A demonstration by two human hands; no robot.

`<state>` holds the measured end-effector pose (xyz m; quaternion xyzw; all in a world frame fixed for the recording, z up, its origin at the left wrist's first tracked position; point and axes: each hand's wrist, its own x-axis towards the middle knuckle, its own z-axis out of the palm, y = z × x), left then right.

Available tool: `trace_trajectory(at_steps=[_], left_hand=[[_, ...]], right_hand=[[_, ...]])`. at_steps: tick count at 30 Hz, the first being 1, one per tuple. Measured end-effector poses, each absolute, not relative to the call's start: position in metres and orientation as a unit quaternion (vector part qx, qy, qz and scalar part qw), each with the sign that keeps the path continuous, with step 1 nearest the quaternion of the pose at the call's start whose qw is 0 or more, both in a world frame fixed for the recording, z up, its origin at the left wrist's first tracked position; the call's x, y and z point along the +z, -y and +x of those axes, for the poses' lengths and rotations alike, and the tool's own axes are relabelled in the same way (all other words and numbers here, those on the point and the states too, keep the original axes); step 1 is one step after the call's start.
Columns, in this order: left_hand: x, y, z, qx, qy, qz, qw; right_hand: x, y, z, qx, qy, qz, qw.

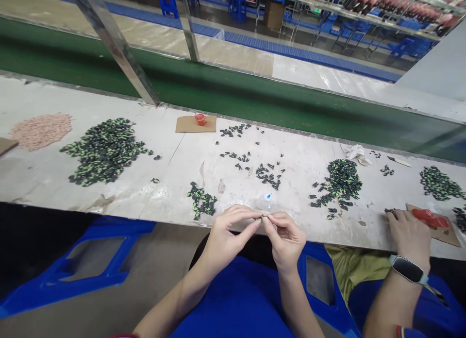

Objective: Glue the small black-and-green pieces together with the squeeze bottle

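Both hands meet at the near edge of the white table point(240, 177). My left hand point(227, 236) pinches a small black-and-green piece point(260, 218) between thumb and fingertips. From the other side, my right hand point(286, 238) pinches at the same piece, and the fingertips hide most of it. Just left of my hands lies a small heap of black-and-green pieces point(202, 202). Beyond them are scattered small black pieces point(268, 177). A tiny blue object point(269, 196) with a bright glint sits on the table just past my fingers.
At left are a large black-and-green pile point(105, 151) and a pink pile point(42, 130). A red cup point(200, 118) stands on cardboard point(185, 125). Another pile point(342, 180) lies at right, near another person's hand point(409, 236) with a watch. A metal post point(120, 51) rises behind the table.
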<state>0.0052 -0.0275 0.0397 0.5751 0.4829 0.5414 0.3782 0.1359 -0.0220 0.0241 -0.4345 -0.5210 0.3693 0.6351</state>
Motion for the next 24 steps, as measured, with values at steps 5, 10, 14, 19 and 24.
trace_trajectory(at_steps=[5, 10, 14, 19, 24], left_hand=[[0.039, 0.03, 0.005, 0.545, -0.484, 0.545, 0.415], [0.039, 0.032, 0.008, 0.547, -0.494, 0.56, 0.377], [0.039, 0.033, 0.009, 0.527, -0.51, 0.601, 0.318], [0.038, 0.035, 0.009, 0.495, -0.513, 0.65, 0.263], [0.043, 0.035, 0.007, 0.484, -0.506, 0.669, 0.249]], right_hand=[[0.019, 0.021, 0.139, 0.358, 0.542, -0.415, 0.637], [0.019, 0.023, 0.143, 0.338, 0.583, -0.412, 0.613], [0.019, 0.027, 0.149, 0.283, 0.638, -0.438, 0.567], [0.017, 0.025, 0.159, 0.251, 0.695, -0.444, 0.507], [0.021, 0.021, 0.157, 0.261, 0.71, -0.39, 0.525]])
